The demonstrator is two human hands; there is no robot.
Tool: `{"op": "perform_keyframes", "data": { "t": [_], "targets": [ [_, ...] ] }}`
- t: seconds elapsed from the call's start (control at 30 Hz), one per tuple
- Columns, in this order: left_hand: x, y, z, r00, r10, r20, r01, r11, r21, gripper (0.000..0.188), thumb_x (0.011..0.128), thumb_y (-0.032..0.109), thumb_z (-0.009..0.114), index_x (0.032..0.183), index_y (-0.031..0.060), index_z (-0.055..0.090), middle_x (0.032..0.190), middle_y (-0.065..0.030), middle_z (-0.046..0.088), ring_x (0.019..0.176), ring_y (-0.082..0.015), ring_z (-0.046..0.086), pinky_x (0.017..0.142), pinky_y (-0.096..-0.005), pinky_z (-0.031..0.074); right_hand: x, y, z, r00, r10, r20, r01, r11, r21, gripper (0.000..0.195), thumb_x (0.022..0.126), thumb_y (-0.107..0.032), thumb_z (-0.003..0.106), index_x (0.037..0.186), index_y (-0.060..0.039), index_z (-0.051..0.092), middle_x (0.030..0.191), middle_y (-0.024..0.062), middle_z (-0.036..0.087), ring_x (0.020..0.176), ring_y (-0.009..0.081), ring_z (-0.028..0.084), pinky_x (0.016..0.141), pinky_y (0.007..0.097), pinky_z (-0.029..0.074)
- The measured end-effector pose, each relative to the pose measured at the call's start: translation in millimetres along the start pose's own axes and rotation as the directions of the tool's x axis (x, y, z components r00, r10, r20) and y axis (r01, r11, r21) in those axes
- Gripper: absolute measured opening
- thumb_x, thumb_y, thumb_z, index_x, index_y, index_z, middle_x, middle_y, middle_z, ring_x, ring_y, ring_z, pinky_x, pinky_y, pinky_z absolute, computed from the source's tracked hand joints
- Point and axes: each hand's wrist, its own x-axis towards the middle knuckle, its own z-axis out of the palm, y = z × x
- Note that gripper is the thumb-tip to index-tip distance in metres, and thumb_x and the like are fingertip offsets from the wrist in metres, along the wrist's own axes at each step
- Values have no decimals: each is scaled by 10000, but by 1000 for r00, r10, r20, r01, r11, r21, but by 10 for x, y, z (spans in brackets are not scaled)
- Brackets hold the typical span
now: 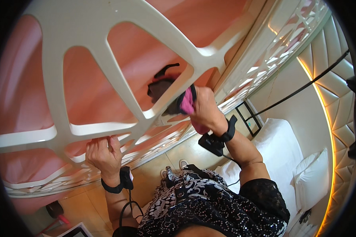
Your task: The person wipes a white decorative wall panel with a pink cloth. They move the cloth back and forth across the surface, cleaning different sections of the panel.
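Observation:
A large white openwork panel [77, 17] with rounded cut-outs fills the upper left, over a pink backing [86, 91]. My left hand [104, 152] curls around a bar low on this panel. In my right hand [204, 106] is a bunched cloth [187, 100], pink with dark trim, pressed close to a slanting bar. Through the cut-out beside it shows a dark shape [163, 86]; I cannot tell whether it is part of the cloth or its reflection. Both wrists wear black straps with small black devices and cables.
A bed with a white sheet [280, 148] and a pillow [311, 177] lies at right, below a tufted wall panel [335, 91] with a glowing light strip. A black cable or rod [296, 89] crosses there. Tiled floor [92, 204] shows below; a pink-handled object [63, 219] is lower left.

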Motion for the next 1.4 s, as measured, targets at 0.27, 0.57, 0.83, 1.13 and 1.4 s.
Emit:
{"op": "perform_keyframes", "data": {
  "t": [0.27, 0.57, 0.83, 1.13, 1.4],
  "targets": [
    [79, 6, 105, 999, 30, -37, -31, 999, -9, 125, 782, 166, 599, 734, 51, 608, 610, -98, 550, 559, -276, 528, 539, -367, 389, 174, -18, -33, 976, -82, -201, 66, 995, -81, 295, 650, -21, 614, 928, 18, 524, 715, 232, 544, 714, 427, 536, 619, 421, 447],
    [29, -10, 173, 995, 37, -91, -36, 999, 17, 94, 759, 151, 605, 739, 59, 607, 576, -88, 525, 543, -267, 520, 532, -358, 381, -42, -21, 25, 903, -427, -51, 415, 896, -157, 330, 698, -119, 650, 990, -10, 541, 807, 130, 561, 734, 326, 564, 622, 389, 451],
    [-8, -27, 132, 993, 29, -113, -27, 999, 23, 60, 743, 125, 600, 743, 67, 613, 577, -79, 527, 540, -260, 519, 532, -352, 371, -150, 88, -61, 936, -352, -18, 340, 913, -225, 392, 650, -41, 632, 1030, 11, 547, 1017, 159, 581, 968, 325, 550, 802, 368, 424],
    [7, 12, 57, 997, -5, -73, 7, 1000, 14, 73, 768, 107, 583, 793, 58, 631, 613, -85, 550, 569, -261, 530, 554, -362, 380, -246, -660, -244, 903, 366, -224, 56, 417, 907, 289, 890, -145, 575, 1103, 51, 562, 1012, 66, 612, 893, 138, 569, 802, 269, 449],
    [-11, 35, 102, 992, -34, -119, 39, 999, 39, 96, 723, 143, 628, 671, 76, 583, 541, -66, 471, 507, -250, 473, 512, -347, 336, 138, -900, 269, 765, -378, -521, 434, 901, -15, 319, 790, -4, 630, 1099, 50, 572, 993, 168, 619, 919, 290, 595, 856, 337, 435]
  ]
}}
